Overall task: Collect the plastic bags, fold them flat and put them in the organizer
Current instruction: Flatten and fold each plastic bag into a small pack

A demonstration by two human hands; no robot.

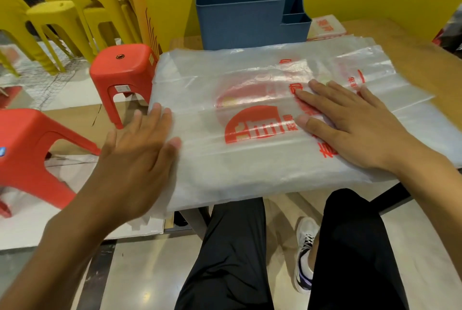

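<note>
Table (pixel 412 42): bags (pixel 250 159) spread on it.
Organizer (pixel 245 17): behind bags, at wall.
Left hand (pixel 136 157): on bags' left edge.
Right hand (pixel 350 122): flat on bags, right.
Stools (pixel 120 69): left of table.

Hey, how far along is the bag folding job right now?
Early on. Done: a plastic bag lies spread on the table, and one folded bag sits beside the blue organizer. In hand: the right hand presses the bag flat while the left hand is at its left edge. Left: folding it and putting bags in the organizer, which shows none inside.
</note>
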